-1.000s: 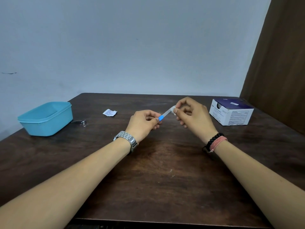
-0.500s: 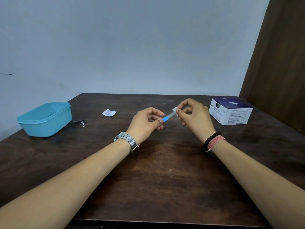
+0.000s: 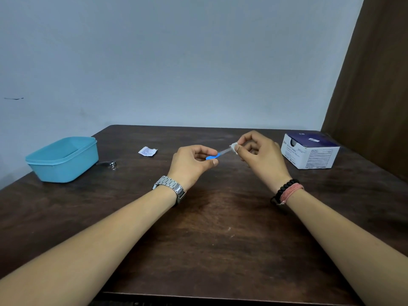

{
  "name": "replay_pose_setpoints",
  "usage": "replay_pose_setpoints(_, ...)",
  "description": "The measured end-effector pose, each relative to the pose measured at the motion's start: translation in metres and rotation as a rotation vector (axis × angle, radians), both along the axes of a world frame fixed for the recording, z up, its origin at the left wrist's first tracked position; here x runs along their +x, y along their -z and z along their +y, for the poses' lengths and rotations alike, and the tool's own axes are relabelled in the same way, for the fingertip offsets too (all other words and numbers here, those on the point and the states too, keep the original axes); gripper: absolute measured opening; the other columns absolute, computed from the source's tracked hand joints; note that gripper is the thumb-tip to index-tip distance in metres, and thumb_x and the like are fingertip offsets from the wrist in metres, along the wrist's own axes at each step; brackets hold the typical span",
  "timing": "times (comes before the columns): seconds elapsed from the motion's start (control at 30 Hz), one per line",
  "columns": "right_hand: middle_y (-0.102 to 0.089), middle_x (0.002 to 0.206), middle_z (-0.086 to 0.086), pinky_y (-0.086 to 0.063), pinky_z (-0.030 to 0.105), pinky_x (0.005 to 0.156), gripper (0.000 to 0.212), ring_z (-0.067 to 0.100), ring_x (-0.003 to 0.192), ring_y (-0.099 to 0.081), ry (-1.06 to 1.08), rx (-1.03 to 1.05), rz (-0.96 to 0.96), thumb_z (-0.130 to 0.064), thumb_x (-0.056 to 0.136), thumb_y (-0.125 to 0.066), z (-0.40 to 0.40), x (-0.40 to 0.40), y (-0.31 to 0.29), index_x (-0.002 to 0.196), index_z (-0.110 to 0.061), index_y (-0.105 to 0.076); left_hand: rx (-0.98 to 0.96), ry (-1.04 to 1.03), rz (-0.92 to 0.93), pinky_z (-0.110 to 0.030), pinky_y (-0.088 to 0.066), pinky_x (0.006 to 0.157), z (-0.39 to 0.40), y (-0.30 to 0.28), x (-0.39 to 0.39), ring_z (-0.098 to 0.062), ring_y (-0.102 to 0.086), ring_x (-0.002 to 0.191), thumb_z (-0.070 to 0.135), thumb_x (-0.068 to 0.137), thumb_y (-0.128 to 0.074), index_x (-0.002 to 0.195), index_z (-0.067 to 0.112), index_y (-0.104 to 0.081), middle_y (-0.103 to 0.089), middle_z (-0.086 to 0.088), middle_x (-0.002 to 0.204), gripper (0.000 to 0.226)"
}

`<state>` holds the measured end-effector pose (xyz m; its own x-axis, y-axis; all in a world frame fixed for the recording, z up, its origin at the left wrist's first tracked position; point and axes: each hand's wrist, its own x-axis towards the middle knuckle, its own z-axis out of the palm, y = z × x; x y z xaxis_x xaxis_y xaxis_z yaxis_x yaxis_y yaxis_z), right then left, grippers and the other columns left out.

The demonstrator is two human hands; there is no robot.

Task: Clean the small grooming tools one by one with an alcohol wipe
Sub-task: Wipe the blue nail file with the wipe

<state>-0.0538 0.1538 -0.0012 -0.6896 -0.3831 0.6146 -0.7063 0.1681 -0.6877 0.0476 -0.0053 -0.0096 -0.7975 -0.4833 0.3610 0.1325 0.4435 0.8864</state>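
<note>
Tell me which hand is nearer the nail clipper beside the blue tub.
Left. The left hand is above the table, to the right of the nail clipper; the right hand is farther right, beyond the left.

Teal tub (image 3: 64, 160) at the dark brown table's (image 3: 212, 239) left edge; navy-and-white box (image 3: 310, 152) (printed label) at its right edge; blue-handled tool (image 3: 213, 156).

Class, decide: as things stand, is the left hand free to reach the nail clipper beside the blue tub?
Probably not yet: the left hand pinches the blue-handled tool. The bare table leaves the way to the nail clipper open.
</note>
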Motion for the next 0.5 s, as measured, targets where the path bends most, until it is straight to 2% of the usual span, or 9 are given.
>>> replay_pose_setpoints(0.1,-0.064,0.06,0.005,-0.053,0.04,0.066,0.013,0.032,0.066,-0.058,-0.039,0.004,-0.006,-0.027,0.085,-0.07,-0.001,0.002,0.0,0.08,-0.021,-0.061,0.091,0.019,0.028,-0.021,-0.052,0.067,0.001,-0.001,0.0,-0.009,-0.067,0.066,0.012,0.085,-0.071,0.085,0.018,-0.075,-0.075,-0.005,0.078,0.007)
replay_pose_setpoints(0.2,-0.063,0.059,0.011,-0.051,0.037,0.063,0.013,0.033,0.062,-0.056,-0.08,0.024,0.01,-0.024,0.085,-0.071,-0.004,0.007,0.0,0.08,-0.018,-0.061,0.159,0.047,0.032,-0.019,-0.05,0.062,0.003,0.0,0.0,-0.013,-0.069,0.069,0.011,0.091,-0.064,0.087,0.011,-0.071,-0.075,-0.009,0.08,0.008)
replay_pose_setpoints(0.37,-0.066,0.054,0.001,-0.052,0.026,0.058,0.012,0.012,0.051,-0.062,-0.119,0.092,0.033,-0.019,0.087,-0.07,-0.009,0.016,0.003,0.081,-0.014,-0.06,0.264,0.112,0.042,-0.024,-0.054,0.069,0.005,0.001,-0.001,-0.018,-0.072,0.074,0.01,0.091,-0.064,0.085,0.011,-0.068,-0.075,-0.011,0.081,0.007)
replay_pose_setpoints(0.5,-0.066,0.054,0.004,-0.052,0.024,0.056,0.011,0.01,0.048,-0.061,-0.092,0.114,0.045,-0.014,0.086,-0.068,-0.011,0.018,0.005,0.08,-0.012,-0.06,0.374,0.161,0.054,-0.029,-0.057,0.076,0.007,0.002,-0.002,-0.02,-0.072,0.077,0.006,0.091,-0.063,0.088,0.006,-0.067,-0.074,-0.012,0.081,0.005)
